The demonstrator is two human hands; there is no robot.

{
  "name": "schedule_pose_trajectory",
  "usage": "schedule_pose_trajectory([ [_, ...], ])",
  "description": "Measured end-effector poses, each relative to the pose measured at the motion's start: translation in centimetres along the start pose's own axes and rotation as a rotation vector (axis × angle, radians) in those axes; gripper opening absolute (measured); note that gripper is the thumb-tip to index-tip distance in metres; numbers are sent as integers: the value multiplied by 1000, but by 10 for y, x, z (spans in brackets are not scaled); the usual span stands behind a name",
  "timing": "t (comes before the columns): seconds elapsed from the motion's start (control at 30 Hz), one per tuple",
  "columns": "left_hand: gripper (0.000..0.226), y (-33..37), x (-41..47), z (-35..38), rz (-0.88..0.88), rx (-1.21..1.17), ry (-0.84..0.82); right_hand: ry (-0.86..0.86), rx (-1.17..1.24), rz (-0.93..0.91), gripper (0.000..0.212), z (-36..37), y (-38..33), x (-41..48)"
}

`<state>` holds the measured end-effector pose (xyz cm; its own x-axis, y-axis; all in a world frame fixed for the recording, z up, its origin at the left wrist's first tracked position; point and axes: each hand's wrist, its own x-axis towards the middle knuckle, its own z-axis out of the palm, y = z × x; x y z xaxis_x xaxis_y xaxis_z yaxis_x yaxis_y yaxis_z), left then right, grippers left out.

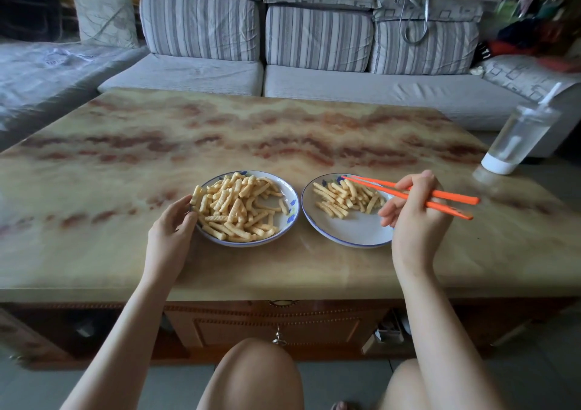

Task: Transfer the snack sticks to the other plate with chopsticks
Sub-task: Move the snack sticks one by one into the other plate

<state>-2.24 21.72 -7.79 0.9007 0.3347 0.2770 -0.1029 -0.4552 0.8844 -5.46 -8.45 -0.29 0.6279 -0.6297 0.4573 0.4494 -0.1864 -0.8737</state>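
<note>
Nearest the camera, 2 bare knees (257, 375) sit below and short of the right plate (355, 233), which lies on the near part of a marbled table (283, 132). The right hand (415, 211) hovers over that plate's right rim, thumb and curled fingers clamped on a pair of orange chopsticks (452, 196). Their thick ends jut out past the plate's right side. Their thin tips reach left across it and nearly meet above its far rim, with nothing visibly pinched between them. A small pile of snack sticks (345, 200) lies on the far half of this plate, directly under the chopstick shafts and just left of the right hand's loosely curled lower fingers, apart from them. Just to the left of the right plate, almost touching it, stands the left plate (290, 203), heaped with many more snack sticks (239, 208). The left hand (171, 230) holds that plate's far-left rim, fingers curled against the edge and the thumb beside 1 stick that overhangs it. Farther back and well to the right of the right plate, a clear bottle (518, 136) with a white base stands near the table's corner. Beyond the table, behind the right plate, runs a grey striped sofa (317, 41).
</note>
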Motion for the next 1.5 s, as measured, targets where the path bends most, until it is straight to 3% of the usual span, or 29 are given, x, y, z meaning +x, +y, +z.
schedule_pose_trajectory([
  [0.33, 37, 0, -1, 0, -5, -8, -4, -352, 63, 134, 43, 25, -1, -24],
  [0.57, 36, 1, -1, 0, -6, -17, -2, -444, 23, 217, 46, 35, 0, -28],
  [0.83, 36, 1, -1, 0, -6, -19, -2, -401, 7, 285, 47, 42, 5, -27],
  [1.17, 36, 2, -1, 0, -13, -14, -3, -249, 129, 210, 45, 24, -6, -22],
  [1.5, 37, 3, -2, 1, -24, -34, -4, -22, 43, 126, 43, -10, -5, 0],
])
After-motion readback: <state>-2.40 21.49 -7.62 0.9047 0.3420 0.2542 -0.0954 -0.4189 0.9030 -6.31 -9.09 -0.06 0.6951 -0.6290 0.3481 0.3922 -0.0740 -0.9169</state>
